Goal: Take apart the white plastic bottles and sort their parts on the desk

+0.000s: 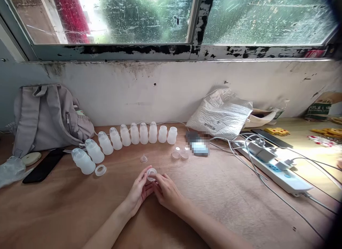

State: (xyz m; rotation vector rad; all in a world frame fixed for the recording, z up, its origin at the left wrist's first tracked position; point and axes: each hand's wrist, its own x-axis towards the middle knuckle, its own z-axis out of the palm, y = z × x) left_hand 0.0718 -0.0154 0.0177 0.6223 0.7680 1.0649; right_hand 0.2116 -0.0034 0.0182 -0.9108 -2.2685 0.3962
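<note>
Both hands meet over the wooden table around a clear round bottle piece (pixel 151 173); whether it is a cap or a collar ring I cannot tell. My left hand (pixel 139 190) grips its side with curled fingers. The fingertips of my right hand (pixel 166 192) press on its top and near edge. Just beyond lies a small clear bottle nipple (pixel 144 158). A translucent ring (pixel 100 170) rests to the left, and two shallow clear caps (pixel 180 155) sit to the right. Behind stands an arc of frosted baby bottles (pixel 125 135), most with clear tops; two open bottles (pixel 167 135) end the row.
At left are a grey backpack (pixel 48 117), a black phone (pixel 44 166) and a plastic bag (pixel 12 170). A silver padded mailer (pixel 220 113) leans on the wall. A white power strip (pixel 278 172) with trailing cables occupies the right side. A blurred-out item (pixel 198 143) lies near the mailer.
</note>
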